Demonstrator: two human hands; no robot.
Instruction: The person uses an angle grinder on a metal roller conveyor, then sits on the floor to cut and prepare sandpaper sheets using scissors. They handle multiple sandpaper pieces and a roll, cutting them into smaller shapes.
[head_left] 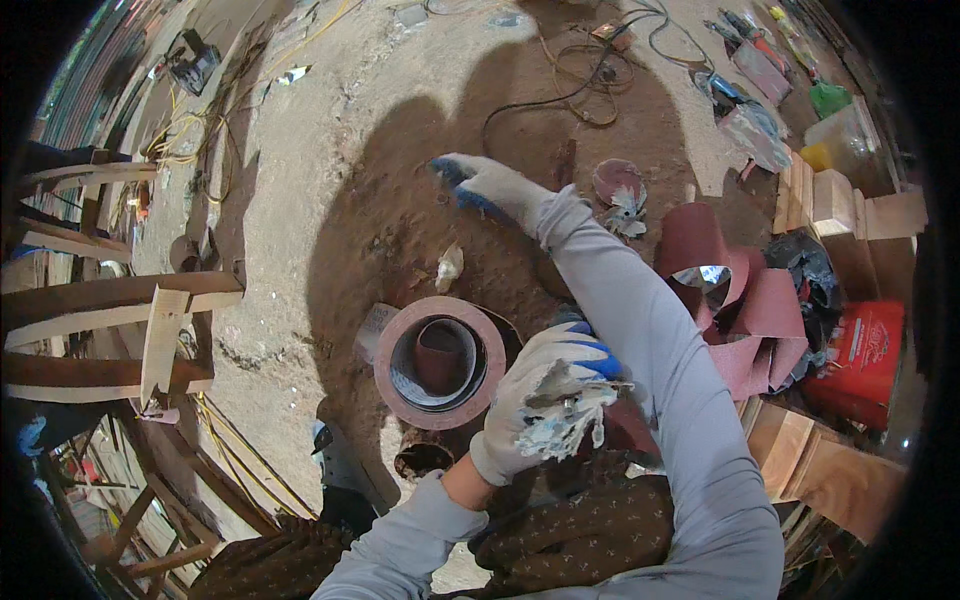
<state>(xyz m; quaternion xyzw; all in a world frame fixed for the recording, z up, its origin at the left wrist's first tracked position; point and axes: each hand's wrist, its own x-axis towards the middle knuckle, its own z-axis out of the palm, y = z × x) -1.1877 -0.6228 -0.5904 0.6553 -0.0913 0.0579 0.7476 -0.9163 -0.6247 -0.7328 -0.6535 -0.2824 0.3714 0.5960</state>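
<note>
Left hand, gloved: grip appears closed about a ragged whitish piece. Right hand, gloved: extended above the bare ground, fingers pointing left; its underside is hidden, so whether the grip is wide or narrow cannot be told. A reddish abrasive roll rests on the ground, just left of the left hand. Loose reddish sheets lie right of the right forearm, near a red container.

Matt, rough sandpaper roll; smooth wooden blocks

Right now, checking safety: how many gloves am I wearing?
2: one on your left hand, beside the reddish roll; one on your right hand, stretched out beyond it. Neither hidden.
</note>
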